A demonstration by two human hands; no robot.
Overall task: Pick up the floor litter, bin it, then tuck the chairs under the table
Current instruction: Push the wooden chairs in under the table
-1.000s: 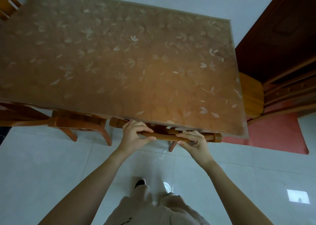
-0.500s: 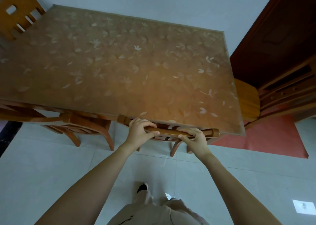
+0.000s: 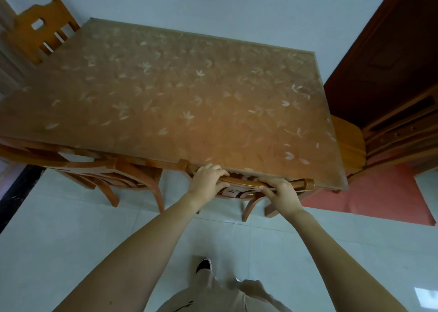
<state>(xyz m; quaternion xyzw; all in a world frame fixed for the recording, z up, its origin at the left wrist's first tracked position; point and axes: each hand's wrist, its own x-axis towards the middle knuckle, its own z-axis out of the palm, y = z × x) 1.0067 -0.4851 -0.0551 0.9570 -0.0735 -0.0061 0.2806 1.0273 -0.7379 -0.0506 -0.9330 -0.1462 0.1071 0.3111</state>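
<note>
Step in hand: chair-tucking. Both hands are on the top rail (image 3: 244,182) of the chair (image 3: 249,206) at the counter's (image 3: 166,103) 6 o'clock edge, toward its right corner. Left hand (image 3: 206,181) has its fingers curled over the rail, thumb on the near side. Right hand (image 3: 281,193) is just beside it w/ the same wrap, so both are clamped on the rail.

The rail lies right at the counter edge and the seat is hidden beneath, so this chair looks approx. fully in. Neighbour chair (image 3: 106,172) at 8 o'clock sits under the edge too. Another chair back (image 3: 45,31) stands at 10 o'clock, and a seat (image 3: 347,143) at 3 o'clock.

Next, prob.: a short last push if any gap's left, let go, then check the others. Can't tell from here whether the litter is binned.
</note>
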